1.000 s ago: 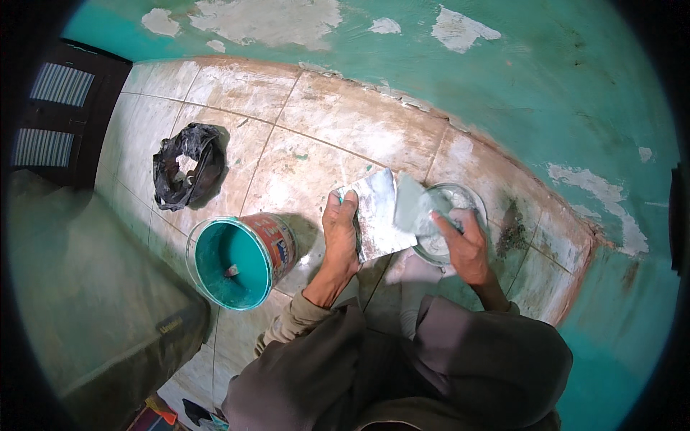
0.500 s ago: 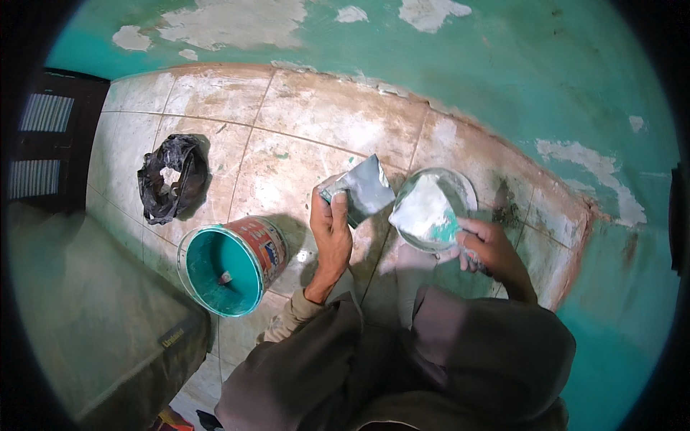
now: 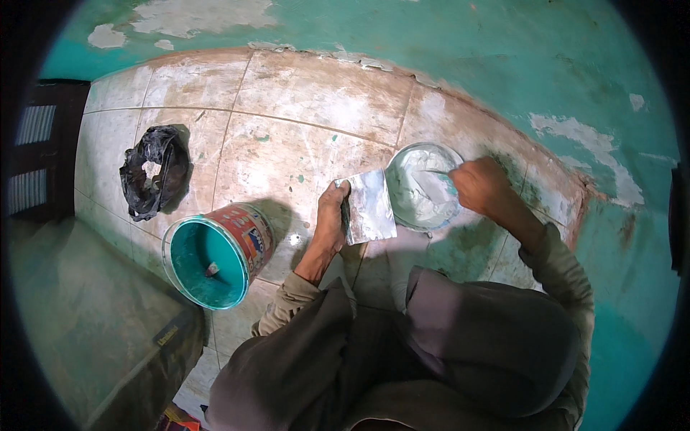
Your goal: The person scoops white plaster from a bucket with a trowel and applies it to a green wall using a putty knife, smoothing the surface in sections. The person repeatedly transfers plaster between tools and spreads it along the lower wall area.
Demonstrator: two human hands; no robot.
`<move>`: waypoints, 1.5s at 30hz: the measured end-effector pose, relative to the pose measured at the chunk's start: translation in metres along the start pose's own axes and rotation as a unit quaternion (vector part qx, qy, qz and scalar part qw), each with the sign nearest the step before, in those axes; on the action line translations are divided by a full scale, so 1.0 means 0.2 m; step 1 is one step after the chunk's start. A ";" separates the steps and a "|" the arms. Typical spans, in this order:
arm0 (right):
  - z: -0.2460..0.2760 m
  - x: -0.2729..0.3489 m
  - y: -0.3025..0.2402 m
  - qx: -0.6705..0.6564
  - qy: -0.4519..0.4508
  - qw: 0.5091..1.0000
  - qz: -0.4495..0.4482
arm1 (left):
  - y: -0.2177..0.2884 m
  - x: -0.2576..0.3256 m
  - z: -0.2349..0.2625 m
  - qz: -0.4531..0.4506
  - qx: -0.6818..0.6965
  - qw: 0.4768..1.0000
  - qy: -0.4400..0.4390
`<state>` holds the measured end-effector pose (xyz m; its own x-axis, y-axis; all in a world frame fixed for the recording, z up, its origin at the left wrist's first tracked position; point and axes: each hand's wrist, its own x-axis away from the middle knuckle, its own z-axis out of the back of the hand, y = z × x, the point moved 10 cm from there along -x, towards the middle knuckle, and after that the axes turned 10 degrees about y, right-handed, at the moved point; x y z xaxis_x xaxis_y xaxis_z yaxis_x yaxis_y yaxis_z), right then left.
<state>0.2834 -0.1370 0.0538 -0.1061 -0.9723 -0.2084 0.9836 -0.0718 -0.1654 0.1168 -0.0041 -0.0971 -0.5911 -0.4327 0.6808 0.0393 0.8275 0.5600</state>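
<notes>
My left hand (image 3: pixel 328 221) is closed on the edge of a flat metal plate (image 3: pixel 371 207), its shiny, whitish-smeared face turned up. The plate's right edge is close against a round bowl (image 3: pixel 407 224) on the tiled floor. White putty (image 3: pixel 410 194) coats the inside of that bowl. Gripped in my right hand (image 3: pixel 487 188) is a putty knife (image 3: pixel 435 187), whose blade lies in the bowl and is partly smeared with putty. My right fist hides its handle.
Left of me a teal-lined paint bucket (image 3: pixel 241 269) lies tilted, a small object inside. Beyond it sits a crumpled black plastic bag (image 3: pixel 172 179) with white stuff. A covered bulky object (image 3: pixel 100 316) fills the lower left. The patched green wall (image 3: pixel 460 65) borders the floor.
My right hand has moved up and brought the putty-laden knife from above the bowl into it. The metal plate has turned in my left hand and come nearer the bowl. The view has shifted slightly.
</notes>
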 end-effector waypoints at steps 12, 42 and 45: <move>-0.22 0.16 0.17 0.036 -0.166 0.978 -0.119 | -0.12 -0.01 0.04 0.021 -0.028 0.999 0.020; -0.48 0.60 0.06 -0.406 -0.016 0.727 -0.554 | -0.08 -0.01 0.10 -0.022 -0.002 0.999 0.023; -0.37 0.62 0.09 -0.394 0.010 0.728 -0.561 | -0.03 -0.04 0.16 -0.044 0.062 0.995 0.064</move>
<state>0.2777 -0.2434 -0.0464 -0.7880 -0.3968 0.4707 -0.1117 -0.6597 -0.7432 0.0942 0.0060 -0.1207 -0.4801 -0.5412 0.6904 -0.1134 0.8187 0.5629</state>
